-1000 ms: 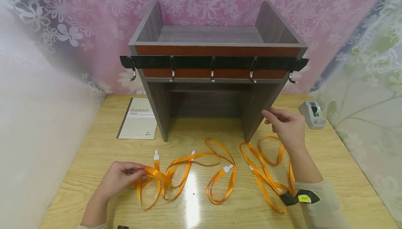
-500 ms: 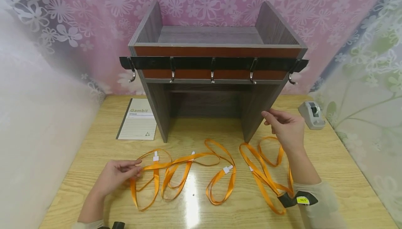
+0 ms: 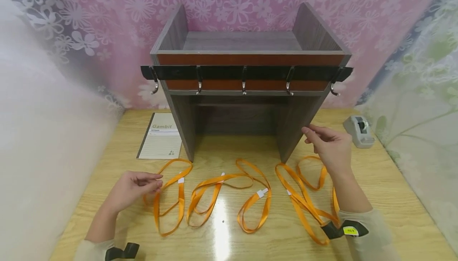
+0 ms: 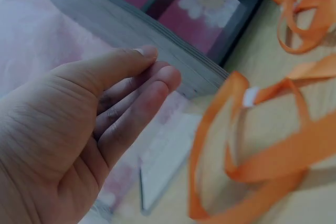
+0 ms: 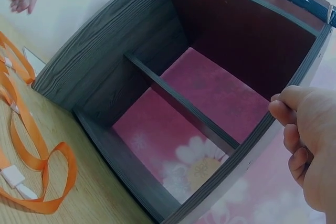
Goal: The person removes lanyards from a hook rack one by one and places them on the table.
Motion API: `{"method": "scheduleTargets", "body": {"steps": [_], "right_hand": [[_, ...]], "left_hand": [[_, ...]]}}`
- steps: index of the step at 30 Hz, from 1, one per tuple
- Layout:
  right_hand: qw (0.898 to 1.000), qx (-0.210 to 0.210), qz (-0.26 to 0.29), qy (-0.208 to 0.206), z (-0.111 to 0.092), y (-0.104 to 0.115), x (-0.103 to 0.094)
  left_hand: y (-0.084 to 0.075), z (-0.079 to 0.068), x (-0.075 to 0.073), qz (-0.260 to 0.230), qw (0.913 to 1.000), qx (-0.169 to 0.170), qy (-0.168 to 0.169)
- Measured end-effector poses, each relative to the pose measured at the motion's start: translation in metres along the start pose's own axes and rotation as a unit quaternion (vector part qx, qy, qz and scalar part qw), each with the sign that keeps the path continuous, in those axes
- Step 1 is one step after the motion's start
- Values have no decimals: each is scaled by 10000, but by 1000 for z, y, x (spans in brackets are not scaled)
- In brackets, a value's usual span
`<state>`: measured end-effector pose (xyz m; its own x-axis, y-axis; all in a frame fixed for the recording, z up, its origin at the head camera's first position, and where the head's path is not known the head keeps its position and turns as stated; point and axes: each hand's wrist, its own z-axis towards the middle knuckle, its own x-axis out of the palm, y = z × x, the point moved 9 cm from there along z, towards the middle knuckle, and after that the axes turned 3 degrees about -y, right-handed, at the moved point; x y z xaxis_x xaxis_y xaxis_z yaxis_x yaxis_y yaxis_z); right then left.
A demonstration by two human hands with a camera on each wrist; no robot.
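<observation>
My left hand (image 3: 130, 189) is beside the leftmost orange lanyard (image 3: 181, 201). The left wrist view shows its thumb near the fingertips, relaxed, with nothing between them. That lanyard lies in loops on the table, its white clip (image 3: 181, 180) near the top. More orange lanyards lie to its right: one (image 3: 214, 197) left of the middle, another (image 3: 266, 207) at the middle, and a tangle (image 3: 304, 203) by the right forearm. My right hand (image 3: 332, 147) hovers at the front edge of the grey shelf unit's right side panel (image 3: 298, 121), fingers loosely curled, holding nothing.
A black rail (image 3: 222, 72) with several silver hooks runs across the shelf unit's front. A notebook (image 3: 161, 139) lies to the unit's left, and a grey tape dispenser (image 3: 359, 131) sits to its right. Patterned walls enclose the back and sides of the wooden table (image 3: 118, 145).
My left hand has let go of the leftmost lanyard after drawing its strap out leftward and up, and has risen slightly. The lanyard's loop now reaches toward the notebook. My right hand has stayed put.
</observation>
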<state>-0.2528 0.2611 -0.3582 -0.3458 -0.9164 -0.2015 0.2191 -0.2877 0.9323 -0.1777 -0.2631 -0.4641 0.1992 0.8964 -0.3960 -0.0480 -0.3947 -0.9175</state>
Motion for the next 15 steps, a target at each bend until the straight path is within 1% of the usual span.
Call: {"method": "scheduleTargets", "body": {"steps": [2,4,7,9,10,12,13,15], "right_hand": [[9999,-32,-130,63,1,2,-1],[9993,-54,-308,222,2,4,-2],[9975,-91,-388,588,2,8,-2],[9941,-253,-582,876,1,12,-3],[9913,-374,-716,1037,0,16,-3],[9826,-643,-1078,1371,-3,22,-4],[9747,-878,-1379,1527,-6,25,-4],[9541,-1339,-1904,1884,-12,32,-2]], "left_hand": [[-10,2,-4,84,9999,103,-27],[-21,3,-9,141,9997,196,-68],[-39,5,-15,312,9983,467,-143],[-51,7,-18,543,9960,661,-259],[-57,8,-19,763,9930,820,-367],[-71,7,-24,1322,9831,1107,-617],[-78,6,-26,1656,9751,1253,-772],[-91,3,-30,2269,9569,1503,-1009]]}}
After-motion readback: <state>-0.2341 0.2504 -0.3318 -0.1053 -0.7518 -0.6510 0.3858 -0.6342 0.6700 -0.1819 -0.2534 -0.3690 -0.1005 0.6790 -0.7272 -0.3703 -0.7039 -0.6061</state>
